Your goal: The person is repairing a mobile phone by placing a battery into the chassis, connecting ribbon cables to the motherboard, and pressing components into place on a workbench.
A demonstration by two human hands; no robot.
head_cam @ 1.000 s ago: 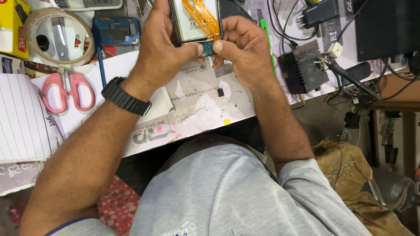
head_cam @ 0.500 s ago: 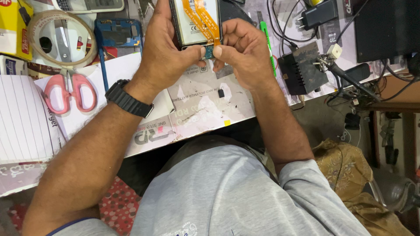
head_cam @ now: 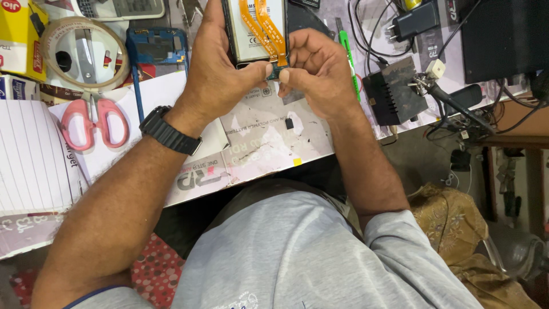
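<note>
Both hands meet over the far part of the cluttered bench (head_cam: pixel 320 146). The left hand (head_cam: pixel 220 80), with a black wristwatch (head_cam: pixel 170 130) on its wrist, and the right hand (head_cam: pixel 320 74) pinch between thumbs and fingertips the small dark connector end (head_cam: pixel 277 71) of an orange flat ribbon cable (head_cam: pixel 264 26), which runs over an opened phone's white battery back (head_cam: pixel 251 34). Pink-handled scissors (head_cam: pixel 94 120) lie toward the left edge, beside a roll of tape (head_cam: pixel 86 54). A black ribbed box (head_cam: pixel 392 91) sits right of the hands.

opened phone (head_cam: pixel 251 34) cut off at 12 o'clock edge; its lower end hidden under both thumbs. the small connector part (head_cam: pixel 278 70) is too small to tell.
</note>
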